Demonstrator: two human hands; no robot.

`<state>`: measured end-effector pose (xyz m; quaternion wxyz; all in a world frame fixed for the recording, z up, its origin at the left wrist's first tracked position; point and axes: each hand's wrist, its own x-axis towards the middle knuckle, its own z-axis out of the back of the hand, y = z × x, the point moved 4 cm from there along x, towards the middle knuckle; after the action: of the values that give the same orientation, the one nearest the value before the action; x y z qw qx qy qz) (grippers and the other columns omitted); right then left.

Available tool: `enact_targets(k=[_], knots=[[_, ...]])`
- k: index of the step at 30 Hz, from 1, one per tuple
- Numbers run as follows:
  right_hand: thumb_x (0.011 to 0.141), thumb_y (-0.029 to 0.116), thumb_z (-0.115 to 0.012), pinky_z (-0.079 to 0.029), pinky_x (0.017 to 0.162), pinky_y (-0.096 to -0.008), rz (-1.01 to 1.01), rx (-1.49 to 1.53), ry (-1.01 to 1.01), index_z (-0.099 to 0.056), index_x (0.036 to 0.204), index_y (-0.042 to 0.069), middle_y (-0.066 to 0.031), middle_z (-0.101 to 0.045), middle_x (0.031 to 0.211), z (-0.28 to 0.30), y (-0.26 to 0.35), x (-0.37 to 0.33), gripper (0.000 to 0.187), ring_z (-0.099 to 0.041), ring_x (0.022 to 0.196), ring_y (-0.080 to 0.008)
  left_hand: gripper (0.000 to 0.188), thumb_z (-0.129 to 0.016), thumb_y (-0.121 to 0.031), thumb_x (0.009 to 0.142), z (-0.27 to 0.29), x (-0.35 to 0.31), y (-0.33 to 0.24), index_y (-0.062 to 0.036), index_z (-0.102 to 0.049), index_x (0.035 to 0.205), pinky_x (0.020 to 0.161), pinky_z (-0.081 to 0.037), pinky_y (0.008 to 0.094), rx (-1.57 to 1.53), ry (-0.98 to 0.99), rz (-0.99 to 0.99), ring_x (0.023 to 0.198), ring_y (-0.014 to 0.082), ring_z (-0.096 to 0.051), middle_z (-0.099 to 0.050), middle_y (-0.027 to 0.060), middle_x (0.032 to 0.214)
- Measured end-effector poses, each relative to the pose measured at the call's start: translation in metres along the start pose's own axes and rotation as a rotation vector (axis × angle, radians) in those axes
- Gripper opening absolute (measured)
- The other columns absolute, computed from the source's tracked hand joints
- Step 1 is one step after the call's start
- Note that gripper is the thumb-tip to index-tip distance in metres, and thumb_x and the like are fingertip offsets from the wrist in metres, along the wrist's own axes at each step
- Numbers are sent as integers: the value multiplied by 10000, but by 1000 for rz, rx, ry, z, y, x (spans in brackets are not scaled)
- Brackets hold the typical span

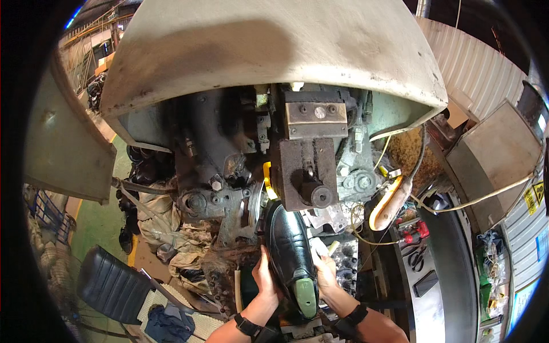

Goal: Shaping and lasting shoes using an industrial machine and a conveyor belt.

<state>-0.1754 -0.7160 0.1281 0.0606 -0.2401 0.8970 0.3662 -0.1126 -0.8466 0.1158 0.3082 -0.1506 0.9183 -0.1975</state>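
A black leather shoe (284, 237) with a green last (305, 298) showing at its opening lies lengthwise before me, its toe under the machine head. My left hand (266, 278) grips the shoe's left side, fingers partly hidden beneath it. On the opposite side my right hand (325, 271) holds the shoe near its middle, with something white over the fingertips. The dark metal block of the machine (307, 171) stands right above the toe. A yellow strip (269, 179) sticks up just beyond the toe.
A large pale hood (274, 51) overhangs the machine. At the right a wooden-handled tool (391, 203) hangs on a cable, near scissors (416, 260) and a red tool (415, 231) on a ledge. To the left stand a black padded chair (111, 280) and crumpled cloth sacks (166, 220).
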Motion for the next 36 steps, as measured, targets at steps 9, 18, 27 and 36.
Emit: enact_targets(k=[9,18,27,36], knots=[[976,83,-713,-587,670,-309,3,-90,-82,-619,1106,108,-41,-692,947,3,7,-7,162,-680,780,-137,367,-651,-328,1042,13,-17,13,-83,-605,773,666,-470,276,94,-224,-221,712,86,-534,-634,-16,815],[971,108,-718,-577,705,-311,20,-139,-122,-616,1156,72,-53,-692,973,-7,10,-1,214,-666,799,-142,360,-672,-375,1016,-9,-27,-6,-16,-655,985,770,-538,362,71,-168,-100,838,200,-658,-699,75,963],[969,56,-699,-579,712,-293,-5,-105,-115,-639,1097,70,-23,-682,961,2,4,4,141,-667,807,-133,378,-570,-330,1057,-11,-18,1,21,-656,1169,881,-584,434,-141,38,46,969,289,-710,-717,150,1117],[966,95,-716,-618,729,-340,-26,23,-78,-665,1122,56,-62,-728,1000,16,-10,31,169,-715,819,-173,469,-496,-421,1081,19,18,16,-9,-643,1251,850,-605,422,129,-42,-163,949,271,-729,-723,131,1148]])
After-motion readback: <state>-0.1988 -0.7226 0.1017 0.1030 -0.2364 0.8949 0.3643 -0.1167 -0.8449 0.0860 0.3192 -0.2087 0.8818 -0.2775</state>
